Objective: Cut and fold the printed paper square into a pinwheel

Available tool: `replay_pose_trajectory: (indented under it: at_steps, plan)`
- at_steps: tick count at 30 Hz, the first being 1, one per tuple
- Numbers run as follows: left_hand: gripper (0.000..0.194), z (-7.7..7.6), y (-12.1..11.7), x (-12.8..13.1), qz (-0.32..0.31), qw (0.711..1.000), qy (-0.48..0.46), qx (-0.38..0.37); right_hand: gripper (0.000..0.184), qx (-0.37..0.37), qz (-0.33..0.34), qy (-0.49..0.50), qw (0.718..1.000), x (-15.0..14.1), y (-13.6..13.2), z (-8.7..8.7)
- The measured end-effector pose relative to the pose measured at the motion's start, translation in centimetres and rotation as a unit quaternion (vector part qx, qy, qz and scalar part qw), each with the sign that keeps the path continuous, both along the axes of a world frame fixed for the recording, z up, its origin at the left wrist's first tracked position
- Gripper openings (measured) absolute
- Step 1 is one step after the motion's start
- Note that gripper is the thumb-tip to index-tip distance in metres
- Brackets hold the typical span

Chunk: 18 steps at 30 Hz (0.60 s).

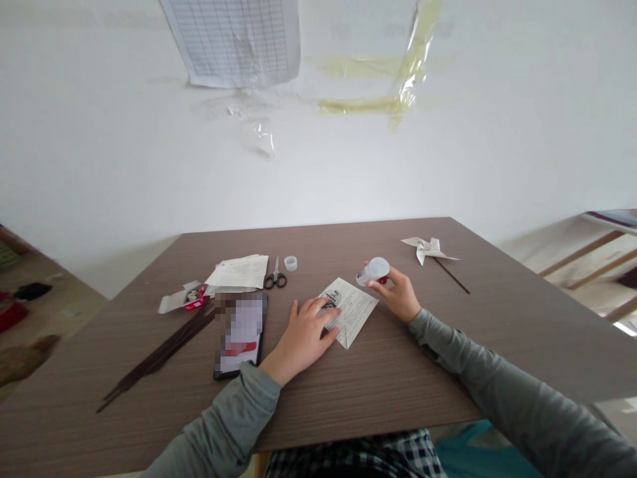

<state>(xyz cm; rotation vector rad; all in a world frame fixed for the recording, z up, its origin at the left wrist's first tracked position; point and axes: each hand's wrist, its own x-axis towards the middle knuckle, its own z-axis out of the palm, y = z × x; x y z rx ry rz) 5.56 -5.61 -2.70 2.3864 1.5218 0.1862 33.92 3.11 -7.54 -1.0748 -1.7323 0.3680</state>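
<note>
A square of printed paper [359,304] lies turned cornerwise on the table, with a dark picture and fold lines near its lower corner. My left hand [309,332] rests flat on its left part, fingers spread. In my right hand [398,292] is a small clear glue bottle [377,268], tilted so that its narrower end is by the paper's upper right edge. Whether that end touches the paper I cannot tell. Beyond my left hand stands a round translucent cap [290,263]. A finished paper pinwheel [428,250] on a dark stick lies to the right.
Left of the paper are scissors [276,277], a stack of printed sheets [239,272], a small red-and-white box [193,297], a bundle of dark sticks [159,348] and a phone [241,338]. The brown table [348,405] meets a white wall [318,179] at the back.
</note>
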Motion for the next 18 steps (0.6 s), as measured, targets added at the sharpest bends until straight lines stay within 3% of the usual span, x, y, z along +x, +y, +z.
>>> replay_pose_trajectory:
  at_steps: [7, 13, 18]
  plan:
    - [0.046, -0.2, -0.1, 0.3, -0.02, 1.0, -0.019, -0.004, 0.061, -0.042, -0.001, -0.009, 0.999, -1.0, 0.0, 0.4]
    - [0.052, -0.4, -0.1, 0.8, 0.003, 0.999, -0.037, 0.015, 0.058, -0.044, 0.021, -0.117, 0.992, -2.4, -0.7, 0.7]
    - [0.054, -0.3, 0.0, 1.1, 0.015, 0.999, -0.044, 0.02, 0.053, -0.022, 0.027, -0.146, 0.989, -2.7, -0.9, 0.7]
